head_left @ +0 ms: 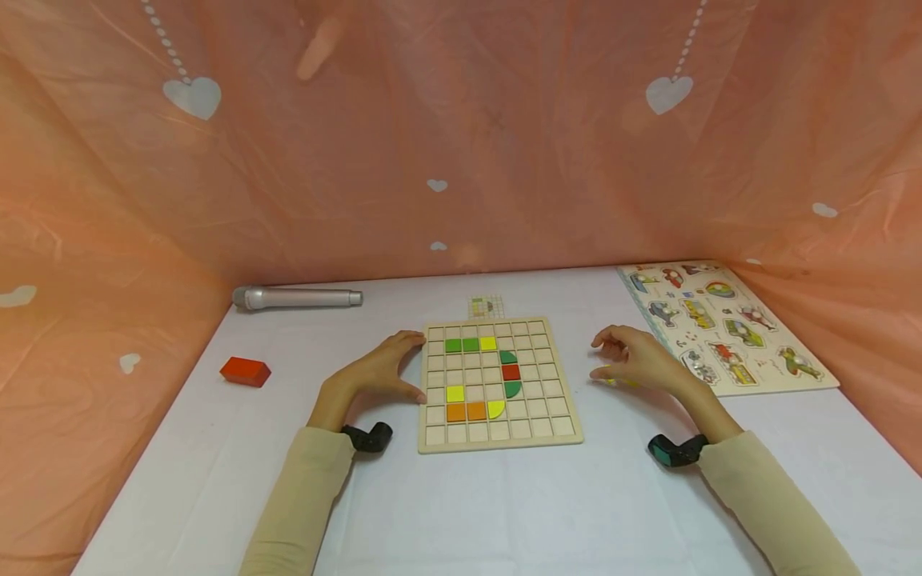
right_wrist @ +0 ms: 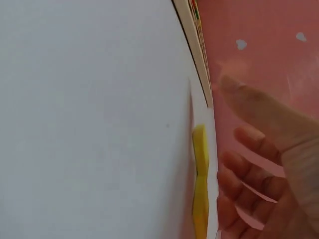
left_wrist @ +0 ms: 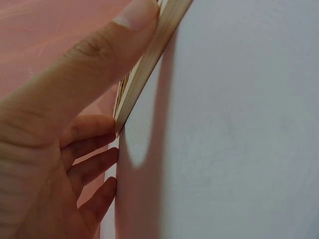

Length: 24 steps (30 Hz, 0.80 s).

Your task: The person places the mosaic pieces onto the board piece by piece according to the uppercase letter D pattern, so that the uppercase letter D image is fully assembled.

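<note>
A square wooden grid board [head_left: 536, 406] lies on the white table, with green, yellow, orange and red pieces set in its cells. Several are squares, such as the red square [head_left: 511, 372]; others have a rounded side, like the yellow one [head_left: 496, 410]. At the board's left edge is my left hand [head_left: 382, 368], thumb and fingers spread along the rim; the thumb rests against the wooden edge [left_wrist: 144, 69] in the left wrist view. To the right of the board, my right hand [head_left: 637, 360] hovers with loosely bent, parted fingers, nothing between them. Yellow pieces [right_wrist: 201, 184] lie on the table beneath it.
Behind the board lies a small pattern card [head_left: 487, 306]. A silver microphone [head_left: 298, 298] is at the back left, with a red block [head_left: 245, 371] in front of it. A picture puzzle board [head_left: 727, 328] occupies the back right. Pink curtain [head_left: 461, 144] encloses the table.
</note>
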{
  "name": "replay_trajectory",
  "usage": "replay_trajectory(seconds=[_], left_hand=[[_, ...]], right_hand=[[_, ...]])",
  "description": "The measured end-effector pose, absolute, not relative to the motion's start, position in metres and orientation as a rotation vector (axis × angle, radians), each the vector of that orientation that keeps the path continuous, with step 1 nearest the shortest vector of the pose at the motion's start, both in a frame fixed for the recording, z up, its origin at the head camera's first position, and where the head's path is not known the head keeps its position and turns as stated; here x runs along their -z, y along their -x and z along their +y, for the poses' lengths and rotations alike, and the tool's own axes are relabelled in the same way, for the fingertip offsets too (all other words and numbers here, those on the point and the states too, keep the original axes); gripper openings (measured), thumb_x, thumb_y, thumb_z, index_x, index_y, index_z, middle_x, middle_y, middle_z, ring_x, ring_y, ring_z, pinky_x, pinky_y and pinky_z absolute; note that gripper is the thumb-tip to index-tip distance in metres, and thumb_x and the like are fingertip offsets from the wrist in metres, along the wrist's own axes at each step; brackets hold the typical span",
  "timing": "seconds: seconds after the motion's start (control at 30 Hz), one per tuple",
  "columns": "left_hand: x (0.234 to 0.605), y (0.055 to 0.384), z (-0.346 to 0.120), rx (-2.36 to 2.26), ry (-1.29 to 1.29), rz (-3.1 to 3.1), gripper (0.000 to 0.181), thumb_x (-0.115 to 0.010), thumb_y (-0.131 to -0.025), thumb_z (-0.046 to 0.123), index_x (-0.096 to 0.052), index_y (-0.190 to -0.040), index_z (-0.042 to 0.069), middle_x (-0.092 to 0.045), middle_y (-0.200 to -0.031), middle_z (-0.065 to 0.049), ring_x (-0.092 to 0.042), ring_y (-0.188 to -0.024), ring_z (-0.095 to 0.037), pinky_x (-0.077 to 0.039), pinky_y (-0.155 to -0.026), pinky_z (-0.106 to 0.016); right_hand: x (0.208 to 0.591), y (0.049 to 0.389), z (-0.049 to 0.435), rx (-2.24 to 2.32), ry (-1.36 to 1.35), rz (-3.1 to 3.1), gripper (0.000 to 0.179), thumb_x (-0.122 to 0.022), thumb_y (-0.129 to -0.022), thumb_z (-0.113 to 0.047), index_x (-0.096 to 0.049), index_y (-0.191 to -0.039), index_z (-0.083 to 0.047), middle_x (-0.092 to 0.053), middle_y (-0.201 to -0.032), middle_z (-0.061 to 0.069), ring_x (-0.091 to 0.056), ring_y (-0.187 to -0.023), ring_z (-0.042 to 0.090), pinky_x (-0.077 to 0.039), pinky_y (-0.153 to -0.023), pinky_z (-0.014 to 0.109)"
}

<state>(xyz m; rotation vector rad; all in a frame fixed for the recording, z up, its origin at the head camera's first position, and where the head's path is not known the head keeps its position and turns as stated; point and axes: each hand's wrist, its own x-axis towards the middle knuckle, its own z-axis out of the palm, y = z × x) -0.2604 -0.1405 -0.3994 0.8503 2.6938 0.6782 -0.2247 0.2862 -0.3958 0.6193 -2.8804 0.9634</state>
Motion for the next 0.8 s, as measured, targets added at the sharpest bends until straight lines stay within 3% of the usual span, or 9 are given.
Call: replay_trajectory(seconds=[0.17, 0.43, 0.8], left_hand=[[0.4, 0.26, -0.141, -0.676, -0.857, 2.697, 0.1, -0.084, -0.065, 0.039, -0.033, -0.141, -0.001, -0.03, -0.147, -0.017, -0.026, -0.136, -0.031, -0.024, -0.112, -0.045], [0.401, 0.261, -0.142, -0.685, -0.858, 2.692, 0.102, -0.084, -0.064, 0.042, -0.033, -0.142, 0.0, -0.03, -0.147, -0.016, -0.026, -0.136, -0.031, -0.024, -0.112, -0.045], [0.402, 0.262, -0.142, -0.687, -0.852, 2.692, 0.101, -0.084, -0.064, 0.042, -0.033, -0.142, 0.0, -0.03, -0.147, -0.016, -0.026, -0.136, -0.031, -0.024, -0.112, -0.046]], right_hand=[[0.395, 0.219, 0.298, -0.916, -0.555, -2.996, 0.045, -0.084, -0.067, -0.029, -0.061, -0.098, -0.007, -0.056, -0.081, 0.002, -0.048, -0.071, 0.015, -0.042, -0.061, 0.024], [0.398, 0.22, 0.303, -0.898, -0.589, -3.005, 0.027, -0.08, -0.072, -0.018, -0.064, -0.09, -0.006, -0.058, -0.077, -0.002, -0.051, -0.07, 0.01, -0.045, -0.061, 0.021], [0.392, 0.227, 0.279, -0.959, -0.693, -2.944, 0.024, -0.078, -0.073, -0.01, -0.068, -0.093, -0.004, -0.064, -0.087, 0.002, -0.057, -0.077, 0.014, -0.05, -0.067, 0.023]])
